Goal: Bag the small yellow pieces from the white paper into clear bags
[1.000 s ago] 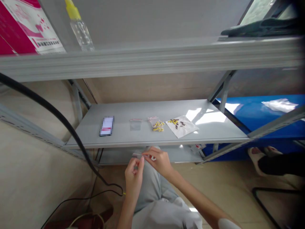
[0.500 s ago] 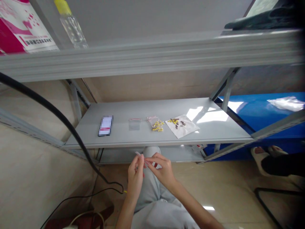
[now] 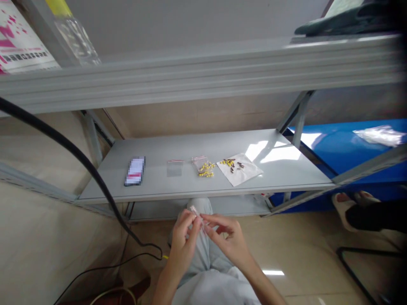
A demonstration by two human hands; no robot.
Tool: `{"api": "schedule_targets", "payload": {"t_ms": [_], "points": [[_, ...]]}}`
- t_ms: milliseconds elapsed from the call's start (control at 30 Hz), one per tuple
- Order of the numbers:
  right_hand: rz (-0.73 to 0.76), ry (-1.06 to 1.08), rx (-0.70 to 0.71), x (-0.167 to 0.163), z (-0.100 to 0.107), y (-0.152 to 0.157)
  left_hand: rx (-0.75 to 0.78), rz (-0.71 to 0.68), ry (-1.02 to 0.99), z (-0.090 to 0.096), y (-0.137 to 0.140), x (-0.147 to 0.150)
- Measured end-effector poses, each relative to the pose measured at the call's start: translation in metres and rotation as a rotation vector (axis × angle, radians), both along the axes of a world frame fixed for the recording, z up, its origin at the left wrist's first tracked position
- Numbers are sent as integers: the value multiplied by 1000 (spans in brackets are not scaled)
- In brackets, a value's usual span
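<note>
My left hand (image 3: pixel 185 235) and my right hand (image 3: pixel 228 239) meet below the front edge of the grey shelf (image 3: pixel 159 189), above my knee. Both pinch a small clear zip bag (image 3: pixel 197 217) between fingertips. On the shelf lie an empty clear zip bag (image 3: pixel 174 167), a zip bag with small yellow pieces (image 3: pixel 204 167), and a white sheet (image 3: pixel 240 168) with a few yellow and dark small pieces on it.
A phone (image 3: pixel 135 171) lies on the shelf's left part. A thick black cable (image 3: pixel 79 156) crosses at left down to the floor. A blue surface (image 3: pixel 346 148) stands at right, with another person's foot in a slipper (image 3: pixel 345 202) beside it. A bottle (image 3: pixel 73 36) stands on the upper shelf.
Both hands have dropped lower and shifted slightly right while still working the small bag between the fingertips. The view has tilted, so the shelf items sit a little more to the left.
</note>
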State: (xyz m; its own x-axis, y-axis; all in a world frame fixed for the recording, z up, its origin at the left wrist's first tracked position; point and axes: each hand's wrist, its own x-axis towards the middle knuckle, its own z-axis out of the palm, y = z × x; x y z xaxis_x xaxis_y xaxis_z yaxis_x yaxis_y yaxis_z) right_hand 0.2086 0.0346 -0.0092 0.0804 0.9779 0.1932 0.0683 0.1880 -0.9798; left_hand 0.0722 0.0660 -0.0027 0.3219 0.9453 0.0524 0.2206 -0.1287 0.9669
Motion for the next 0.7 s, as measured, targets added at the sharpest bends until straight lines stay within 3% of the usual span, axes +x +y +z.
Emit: {"api": "schedule_targets", "payload": {"t_ms": [200, 367, 533, 700], "points": [[-38, 25, -80, 11, -4, -7, -27, -12, 18, 2, -8, 15], [-17, 0, -96, 24, -1, -16, 60, -45, 150, 10, -15, 25], [62, 15, -57, 35, 7, -24, 93, -21, 195, 18, -22, 36], [162, 165, -89, 46, 8, -31, 102, -20, 168, 22, -33, 44]]}}
